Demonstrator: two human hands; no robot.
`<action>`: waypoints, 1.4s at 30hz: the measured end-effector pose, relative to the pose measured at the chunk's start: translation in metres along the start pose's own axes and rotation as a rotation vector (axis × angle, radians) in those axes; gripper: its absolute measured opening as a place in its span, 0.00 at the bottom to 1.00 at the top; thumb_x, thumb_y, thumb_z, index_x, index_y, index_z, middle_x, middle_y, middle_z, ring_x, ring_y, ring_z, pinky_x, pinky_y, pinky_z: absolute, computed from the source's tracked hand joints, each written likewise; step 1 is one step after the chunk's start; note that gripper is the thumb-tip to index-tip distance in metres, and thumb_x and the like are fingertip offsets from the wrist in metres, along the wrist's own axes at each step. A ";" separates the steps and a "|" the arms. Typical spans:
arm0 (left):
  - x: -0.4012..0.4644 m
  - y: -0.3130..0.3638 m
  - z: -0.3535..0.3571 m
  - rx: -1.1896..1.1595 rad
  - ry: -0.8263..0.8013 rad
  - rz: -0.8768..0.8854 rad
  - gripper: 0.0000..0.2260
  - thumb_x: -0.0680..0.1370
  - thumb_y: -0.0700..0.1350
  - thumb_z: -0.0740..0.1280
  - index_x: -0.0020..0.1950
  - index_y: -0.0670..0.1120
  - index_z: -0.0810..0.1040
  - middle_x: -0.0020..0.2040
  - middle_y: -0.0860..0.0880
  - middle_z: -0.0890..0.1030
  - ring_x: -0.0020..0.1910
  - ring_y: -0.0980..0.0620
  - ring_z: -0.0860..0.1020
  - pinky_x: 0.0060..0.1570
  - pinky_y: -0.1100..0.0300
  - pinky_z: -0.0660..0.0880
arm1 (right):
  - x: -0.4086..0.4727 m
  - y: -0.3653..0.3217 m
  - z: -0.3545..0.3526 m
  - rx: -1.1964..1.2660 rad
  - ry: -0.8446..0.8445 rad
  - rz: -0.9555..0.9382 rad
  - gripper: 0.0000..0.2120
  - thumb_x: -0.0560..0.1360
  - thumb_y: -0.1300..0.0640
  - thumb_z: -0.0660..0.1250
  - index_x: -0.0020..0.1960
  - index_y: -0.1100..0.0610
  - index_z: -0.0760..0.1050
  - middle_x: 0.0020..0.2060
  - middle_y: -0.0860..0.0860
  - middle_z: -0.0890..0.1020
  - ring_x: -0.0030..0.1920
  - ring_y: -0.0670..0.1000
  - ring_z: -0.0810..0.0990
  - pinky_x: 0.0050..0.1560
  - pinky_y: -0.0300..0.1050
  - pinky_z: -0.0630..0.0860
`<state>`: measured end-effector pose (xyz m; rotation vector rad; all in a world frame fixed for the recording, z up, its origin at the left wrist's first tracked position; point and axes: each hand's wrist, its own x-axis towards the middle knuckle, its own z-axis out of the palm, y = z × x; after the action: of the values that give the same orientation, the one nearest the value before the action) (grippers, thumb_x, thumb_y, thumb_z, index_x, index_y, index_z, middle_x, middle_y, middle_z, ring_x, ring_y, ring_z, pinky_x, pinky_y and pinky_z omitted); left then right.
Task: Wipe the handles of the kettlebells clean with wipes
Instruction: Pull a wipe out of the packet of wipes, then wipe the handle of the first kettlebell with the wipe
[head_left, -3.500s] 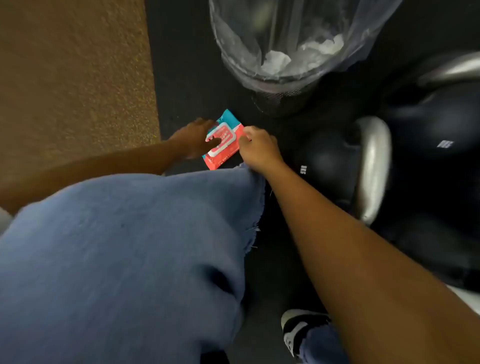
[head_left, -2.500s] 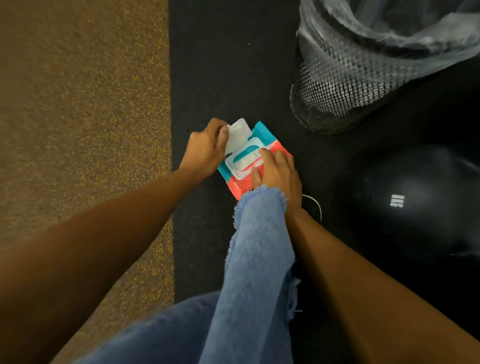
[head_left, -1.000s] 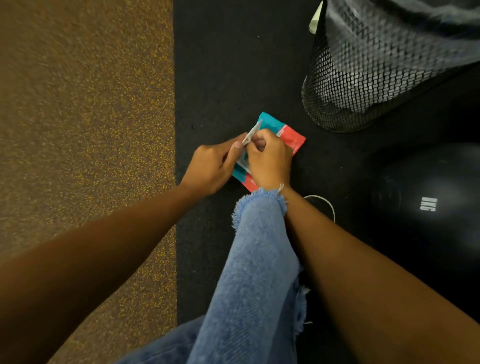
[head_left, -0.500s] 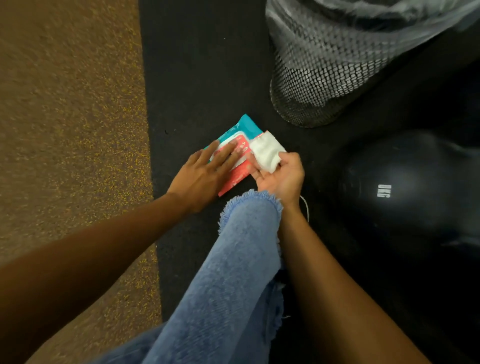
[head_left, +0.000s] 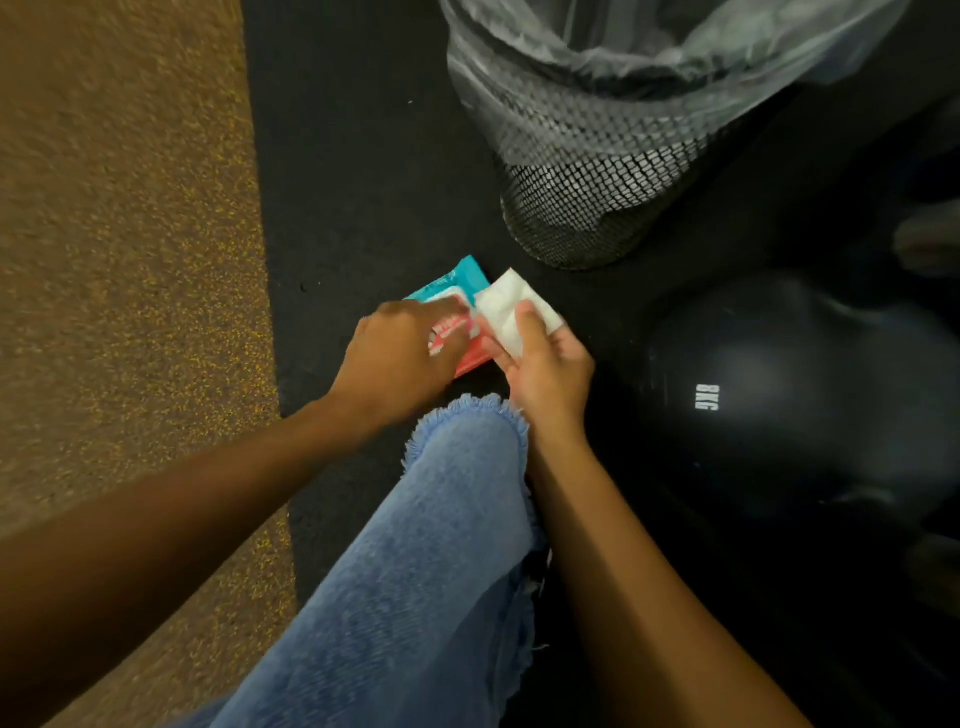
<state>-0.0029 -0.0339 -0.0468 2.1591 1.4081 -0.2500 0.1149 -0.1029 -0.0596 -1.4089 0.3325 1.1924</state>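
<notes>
Right hand (head_left: 548, 376) pinched a fresh wipe (head_left: 511, 312) while the left hand (head_left: 400, 358) pressed, fingers bent, on the wipes pack (head_left: 447, 283) on the floor. The kettlebell (head_left: 789, 395) sat beside it, handle apparently not yet wiped.

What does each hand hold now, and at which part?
The right hand pinches a white wipe near its lower edge. The left hand presses the wipes pack on its top.
</notes>
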 end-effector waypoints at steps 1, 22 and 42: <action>0.002 0.012 -0.003 -0.271 0.070 -0.021 0.19 0.84 0.58 0.61 0.73 0.56 0.74 0.72 0.52 0.76 0.67 0.55 0.75 0.63 0.64 0.73 | -0.002 -0.002 -0.002 0.019 0.003 -0.016 0.08 0.80 0.58 0.70 0.44 0.48 0.81 0.43 0.47 0.86 0.52 0.54 0.87 0.55 0.52 0.84; -0.020 0.172 -0.060 -1.141 0.081 0.307 0.07 0.76 0.39 0.70 0.53 0.44 0.82 0.42 0.53 0.86 0.42 0.60 0.83 0.43 0.68 0.78 | -0.102 -0.128 -0.030 0.613 -0.097 -0.195 0.10 0.80 0.62 0.65 0.58 0.62 0.82 0.49 0.56 0.88 0.53 0.54 0.88 0.56 0.45 0.83; -0.110 0.417 -0.201 -0.417 -0.451 0.798 0.10 0.79 0.44 0.72 0.59 0.54 0.84 0.48 0.58 0.87 0.49 0.60 0.85 0.54 0.59 0.80 | -0.256 -0.292 -0.137 0.733 0.241 -0.642 0.06 0.82 0.63 0.67 0.56 0.61 0.81 0.49 0.56 0.88 0.53 0.54 0.87 0.50 0.42 0.83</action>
<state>0.2933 -0.1402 0.3107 1.9623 0.2636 -0.1094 0.2932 -0.2560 0.2781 -0.8903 0.3911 0.3075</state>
